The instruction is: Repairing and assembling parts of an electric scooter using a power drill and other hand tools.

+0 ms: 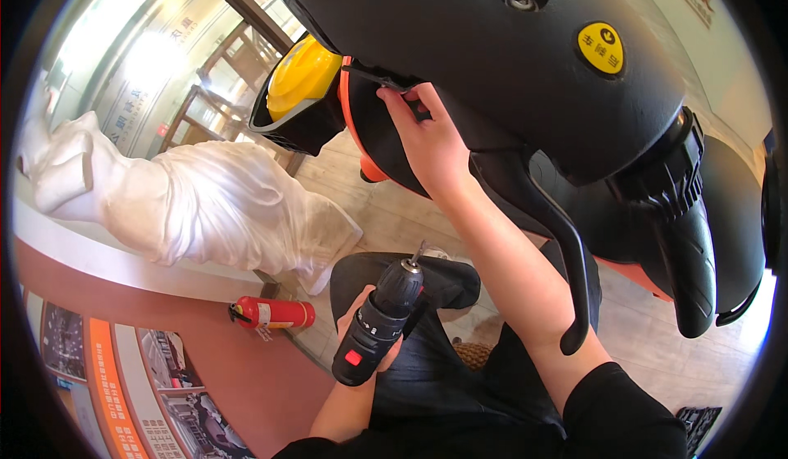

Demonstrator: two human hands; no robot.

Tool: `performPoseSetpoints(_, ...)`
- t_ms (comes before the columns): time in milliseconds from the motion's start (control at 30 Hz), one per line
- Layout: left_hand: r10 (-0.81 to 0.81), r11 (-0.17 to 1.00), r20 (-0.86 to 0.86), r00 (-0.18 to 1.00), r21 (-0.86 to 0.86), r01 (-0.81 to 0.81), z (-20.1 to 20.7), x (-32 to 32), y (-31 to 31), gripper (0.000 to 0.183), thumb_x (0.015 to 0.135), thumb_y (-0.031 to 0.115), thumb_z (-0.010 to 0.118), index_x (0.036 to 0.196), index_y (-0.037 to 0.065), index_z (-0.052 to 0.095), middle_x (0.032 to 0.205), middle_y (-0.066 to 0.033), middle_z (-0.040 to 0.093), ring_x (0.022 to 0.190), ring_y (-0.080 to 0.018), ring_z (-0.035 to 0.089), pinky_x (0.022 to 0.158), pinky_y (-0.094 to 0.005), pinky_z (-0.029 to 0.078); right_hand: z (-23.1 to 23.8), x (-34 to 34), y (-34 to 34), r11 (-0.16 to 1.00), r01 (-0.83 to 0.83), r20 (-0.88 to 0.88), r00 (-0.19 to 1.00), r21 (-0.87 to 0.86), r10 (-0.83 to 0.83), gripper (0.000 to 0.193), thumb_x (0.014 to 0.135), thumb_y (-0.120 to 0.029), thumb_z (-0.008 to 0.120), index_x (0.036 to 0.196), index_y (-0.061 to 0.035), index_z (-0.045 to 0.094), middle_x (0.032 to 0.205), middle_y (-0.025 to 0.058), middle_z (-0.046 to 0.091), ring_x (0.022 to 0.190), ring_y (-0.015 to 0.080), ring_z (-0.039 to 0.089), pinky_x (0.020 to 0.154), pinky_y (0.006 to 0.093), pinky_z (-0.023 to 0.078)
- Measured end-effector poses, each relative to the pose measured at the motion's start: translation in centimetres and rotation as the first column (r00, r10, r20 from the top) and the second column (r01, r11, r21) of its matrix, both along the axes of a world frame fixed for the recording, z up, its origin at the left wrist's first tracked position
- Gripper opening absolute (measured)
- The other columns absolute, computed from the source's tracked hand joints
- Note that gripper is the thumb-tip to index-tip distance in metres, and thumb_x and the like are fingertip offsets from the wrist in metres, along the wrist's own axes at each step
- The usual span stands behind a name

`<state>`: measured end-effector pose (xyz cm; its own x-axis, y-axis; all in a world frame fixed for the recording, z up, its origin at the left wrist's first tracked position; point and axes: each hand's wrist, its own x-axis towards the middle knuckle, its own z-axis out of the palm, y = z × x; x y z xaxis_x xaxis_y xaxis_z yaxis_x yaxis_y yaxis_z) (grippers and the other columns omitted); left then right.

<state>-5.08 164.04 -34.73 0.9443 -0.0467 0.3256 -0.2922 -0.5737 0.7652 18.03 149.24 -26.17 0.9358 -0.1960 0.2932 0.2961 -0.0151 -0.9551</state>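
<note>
My left hand is wrapped round a black cordless drill with a red button, held above my lap. The drill's bit points up and away from me. With my right hand I pinch a thin black part at the underside of the large black handlebar cover of a scooter. My fingers hide some of that part, and I cannot tell whether it is fixed to the cover. A round screw recess and a yellow oval sticker show on the cover.
A black brake lever curves down beside my right forearm, with a black handlebar grip further right. Left of the cover, a yellow helmet sits in a black basket. A white statue and a red fire extinguisher are at left.
</note>
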Motion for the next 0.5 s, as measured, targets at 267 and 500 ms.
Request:
performPoseSetpoints(267,0.042,0.937,0.015,0.999,-0.347,-0.034,-1.2,0.0,-1.0,0.027,0.075,0.01,0.072,0.1,0.002,0.07,0.086,-0.007,0.072,0.077,-0.0175,0.069,0.073,-0.0301,0.055,-3.6,3.2,0.2,0.999,0.048,0.386,0.921,0.023,-0.053,0.021,0.098,-0.029,0.072,0.105,-0.0097,0.067,0.085,0.0023,0.066,0.076,0.0128,0.057,0.073,0.0241,0.046)
performPoseSetpoints(500,0.042,0.918,-0.001,0.999,-0.396,-0.039,-0.8,0.1,-1.6,0.016,0.076,0.007,0.071,0.091,0.006,0.068,0.083,-0.0035,0.067,0.075,-0.0158,0.064,0.072,-0.0303,0.053,1.0,-0.2,-0.4,1.0,-0.016,-0.027,1.0,0.026,0.017,0.024,0.097,-0.03,0.073,0.103,-0.0076,0.068,0.081,0.0037,0.067,0.071,0.0123,0.06,0.071,0.0264,0.048)
